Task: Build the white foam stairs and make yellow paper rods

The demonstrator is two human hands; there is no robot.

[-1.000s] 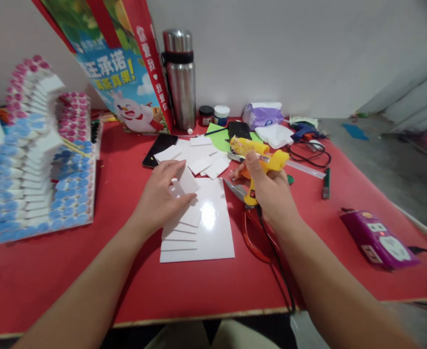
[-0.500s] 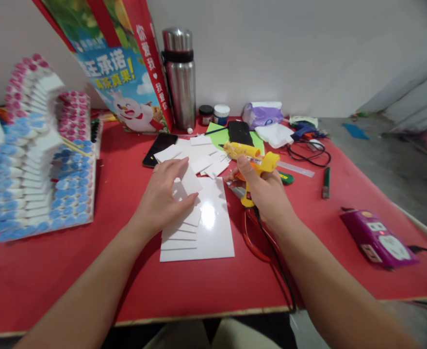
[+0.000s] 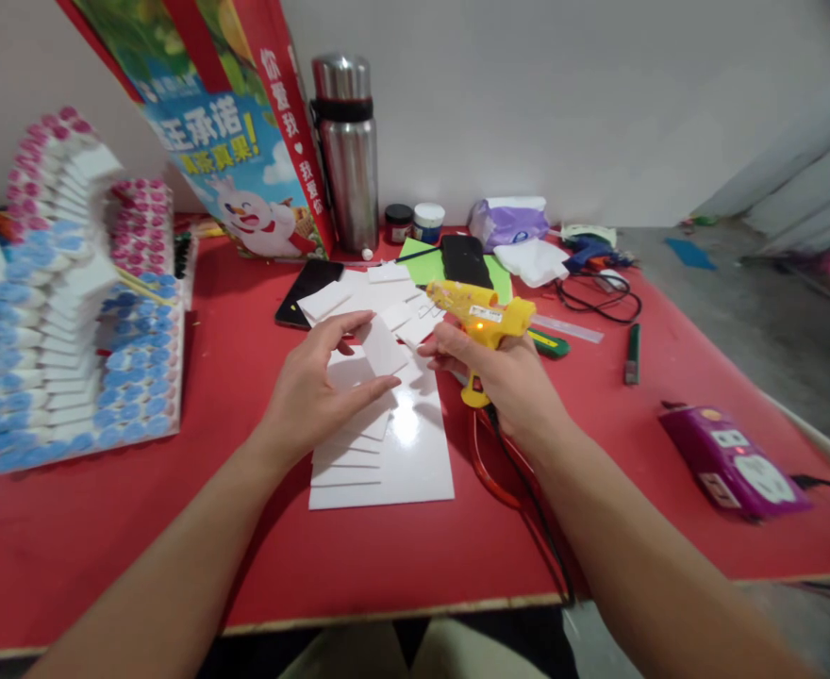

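My left hand (image 3: 316,382) pinches a small white foam board piece (image 3: 384,351) between thumb and fingertips, tilted above the larger white board (image 3: 422,462). Several thin white strips (image 3: 348,459) lie overlapped like steps on the left half of that board. My right hand (image 3: 506,372) is wrapped round a yellow hot glue gun (image 3: 482,311), its nozzle pointing left and its small light glowing orange. The right fingertips are close to the right edge of the held piece; whether they touch it I cannot tell. Loose white pieces (image 3: 387,297) lie behind my hands.
A model staircase of white steps with blue and pink rolls (image 3: 79,349) stands left. Behind are a gift bag (image 3: 245,141), a steel flask (image 3: 348,156), paint jars (image 3: 427,223) and phones (image 3: 308,290). A utility knife (image 3: 632,354) and a purple power strip (image 3: 733,462) lie right.
The white piece in my left hand has moved slightly right and turned. My right hand has shifted a little left with the glue gun, its fingers now nearer the piece.
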